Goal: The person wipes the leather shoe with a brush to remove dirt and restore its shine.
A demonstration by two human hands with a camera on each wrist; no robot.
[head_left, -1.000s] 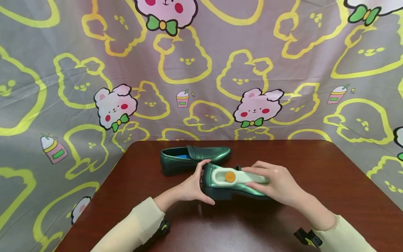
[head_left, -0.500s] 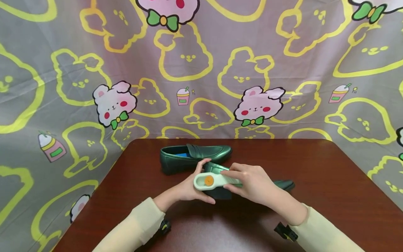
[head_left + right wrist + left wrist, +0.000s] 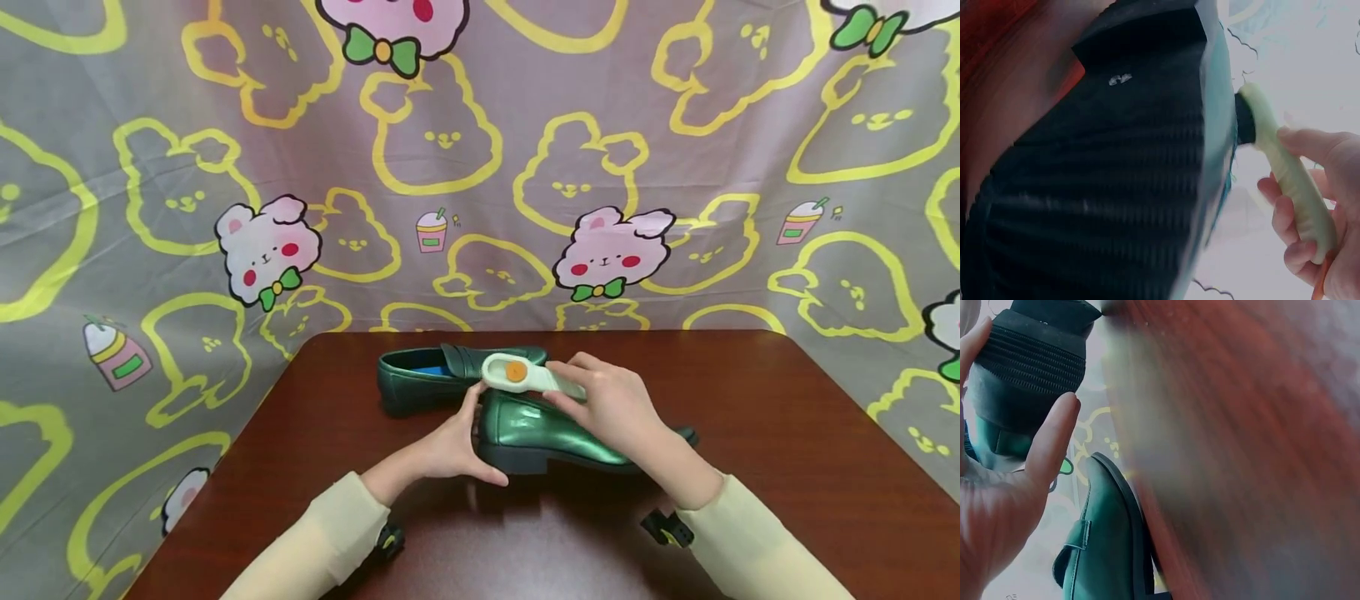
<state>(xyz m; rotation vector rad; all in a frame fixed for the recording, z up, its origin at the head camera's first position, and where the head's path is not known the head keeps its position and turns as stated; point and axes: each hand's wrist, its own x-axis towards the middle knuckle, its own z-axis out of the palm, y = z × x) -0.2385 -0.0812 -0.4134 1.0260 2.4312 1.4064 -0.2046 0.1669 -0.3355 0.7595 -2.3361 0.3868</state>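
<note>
My left hand (image 3: 448,448) grips a shiny green loafer (image 3: 551,429) at its heel, thumb below and fingers behind. The left wrist view shows the loafer's black ridged heel (image 3: 1035,353) between thumb and fingers. In my right hand (image 3: 618,404) is a pale green shoe brush (image 3: 498,379) with an orange button, held by its handle. Its dark head (image 3: 1245,119) shows at the loafer's upper edge in the right wrist view. The loafer's toe is partly hidden behind my right hand. Another green loafer (image 3: 411,392) stands behind, with a blue insole showing.
A dark reddish-brown table (image 3: 750,392) carries the shoes. Behind it hangs a grey curtain (image 3: 480,217) with cartoon bears and rabbits. Black straps (image 3: 667,529) sit at the wrists near the pale sleeves (image 3: 750,533).
My right hand first carried the brush left from the loafer's side to its heel, then raised it to the upper edge. The left hand kept its grip on the heel.
</note>
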